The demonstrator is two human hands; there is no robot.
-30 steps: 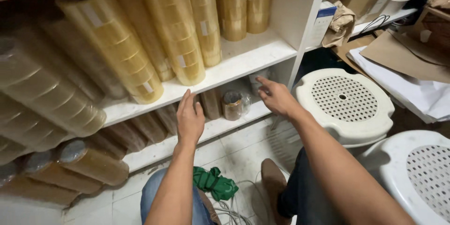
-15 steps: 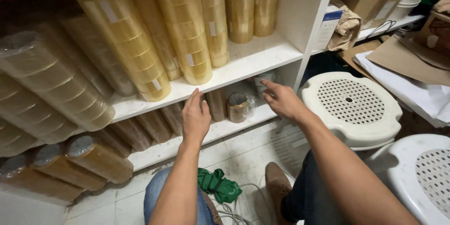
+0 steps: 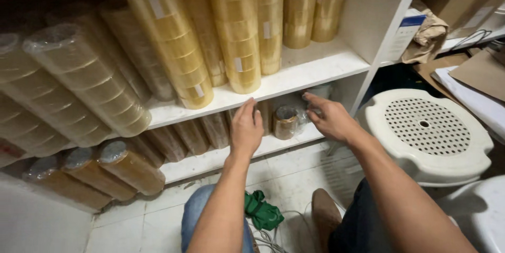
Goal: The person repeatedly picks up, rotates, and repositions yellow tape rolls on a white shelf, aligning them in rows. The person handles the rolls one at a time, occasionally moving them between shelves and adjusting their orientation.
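The far-left stacks of tape rolls [image 3: 79, 90] are blurred and cut off at the frame edge, their film wrap dulling the amber sheen. On the lower shelf [image 3: 210, 161], brown stacks [image 3: 126, 166] lie on their sides, half lost in shadow. The left hand [image 3: 246, 129] reaches in with fingers loosely spread, holding nothing. Just beside it sits a short brown tape roll [image 3: 285, 121] in crinkled clear wrap. The right hand [image 3: 329, 118] hovers half open near it, empty. A perforated white plastic stool [image 3: 428, 137] stands at right.
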